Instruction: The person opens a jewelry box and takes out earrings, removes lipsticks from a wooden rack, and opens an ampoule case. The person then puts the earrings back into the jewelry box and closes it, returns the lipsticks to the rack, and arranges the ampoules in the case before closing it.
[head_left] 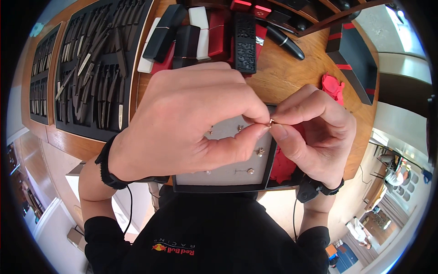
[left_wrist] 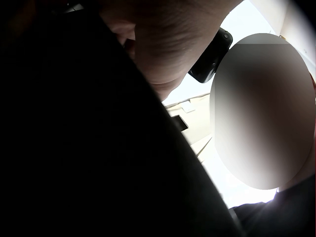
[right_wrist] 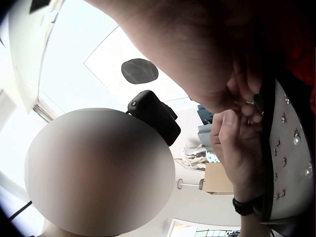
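Observation:
A small gold-coloured earring (head_left: pixel 271 121) sits between the fingertips of both hands, mostly covered by them. My left hand (head_left: pixel 196 114) pinches it from one side with thumb and index finger; my right hand (head_left: pixel 319 125) pinches it from the other. Right below lies a shallow black-rimmed tray with a pale grey pad (head_left: pixel 219 179). Several small earrings lie on the pad, among them a pearl earring (head_left: pixel 250 171) and a pearl-and-gold one (head_left: pixel 260 152). In the right wrist view my left hand (right_wrist: pixel 239 148) meets the right at the fingertips.
Red crumpled material (head_left: pixel 283 166) fills the compartment right of the pad. Behind stand black, white and red boxes, a carved black box (head_left: pixel 245 41) and a black cylinder (head_left: pixel 285 42). Dark trays with many slim dark pieces (head_left: pixel 96 64) lie left; an open black box (head_left: pixel 353 59) stands right.

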Demonstrator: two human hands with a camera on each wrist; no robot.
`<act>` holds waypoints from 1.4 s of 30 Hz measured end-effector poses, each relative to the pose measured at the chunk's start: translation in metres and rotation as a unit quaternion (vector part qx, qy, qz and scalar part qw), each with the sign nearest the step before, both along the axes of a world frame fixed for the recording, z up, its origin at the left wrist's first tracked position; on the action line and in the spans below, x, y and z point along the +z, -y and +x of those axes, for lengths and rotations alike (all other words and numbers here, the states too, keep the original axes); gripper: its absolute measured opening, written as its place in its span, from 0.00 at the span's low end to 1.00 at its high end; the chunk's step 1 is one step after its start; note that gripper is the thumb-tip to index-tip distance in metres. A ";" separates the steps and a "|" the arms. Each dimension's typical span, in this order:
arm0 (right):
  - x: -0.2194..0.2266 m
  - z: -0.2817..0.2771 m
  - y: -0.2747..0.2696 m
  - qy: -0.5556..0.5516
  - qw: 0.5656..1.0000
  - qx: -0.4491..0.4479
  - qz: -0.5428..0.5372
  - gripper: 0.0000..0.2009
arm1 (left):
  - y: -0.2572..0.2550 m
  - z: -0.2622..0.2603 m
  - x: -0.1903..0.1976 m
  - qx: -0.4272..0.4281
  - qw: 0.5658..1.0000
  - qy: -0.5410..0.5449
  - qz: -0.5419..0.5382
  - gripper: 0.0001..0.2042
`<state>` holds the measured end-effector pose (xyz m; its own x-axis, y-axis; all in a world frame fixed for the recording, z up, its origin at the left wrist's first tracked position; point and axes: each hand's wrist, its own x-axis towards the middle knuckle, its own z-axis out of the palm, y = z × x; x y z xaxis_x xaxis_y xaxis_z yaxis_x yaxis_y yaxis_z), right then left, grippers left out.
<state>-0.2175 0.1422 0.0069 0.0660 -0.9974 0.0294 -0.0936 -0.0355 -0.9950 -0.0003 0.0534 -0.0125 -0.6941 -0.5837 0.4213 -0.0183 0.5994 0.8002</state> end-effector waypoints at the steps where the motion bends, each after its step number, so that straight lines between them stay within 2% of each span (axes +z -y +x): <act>1: -0.001 0.000 0.000 0.001 1.000 0.008 -0.006 0.07 | 0.000 0.000 0.000 -0.002 1.000 -0.002 0.000 0.09; 5: -0.001 0.000 -0.001 0.019 1.000 0.007 0.002 0.08 | 0.001 0.000 0.000 -0.004 1.000 -0.003 -0.005 0.09; 10: 0.002 -0.003 -0.001 -0.029 0.999 0.031 0.028 0.09 | 0.002 0.000 0.002 -0.012 1.000 -0.006 0.002 0.09; 19: 0.003 -0.005 0.000 -0.040 0.997 0.051 0.031 0.10 | 0.002 0.000 0.001 -0.020 1.000 -0.002 0.014 0.10; 25: -0.001 -0.009 0.000 -0.007 0.998 0.052 0.022 0.09 | 0.004 0.004 0.004 -0.015 1.000 0.002 0.011 0.09; 28: -0.003 -0.011 0.000 0.016 0.998 0.041 0.043 0.09 | 0.003 0.014 0.014 0.006 0.999 0.040 -0.030 0.10; 30: -0.004 -0.009 0.001 0.033 0.998 0.042 0.035 0.08 | -0.005 0.029 0.024 0.001 0.985 0.142 -0.094 0.11; 31: -0.005 -0.009 0.001 0.030 0.998 0.046 0.028 0.08 | -0.012 0.037 0.023 0.014 0.982 0.155 -0.110 0.12; 35: -0.002 -0.009 0.000 0.002 0.998 0.052 0.032 0.08 | -0.033 0.056 0.033 0.061 0.959 0.242 -0.131 0.13; 42: -0.005 -0.011 0.000 -0.001 0.998 0.061 0.021 0.08 | -0.044 0.048 0.047 0.053 0.936 0.304 -0.166 0.13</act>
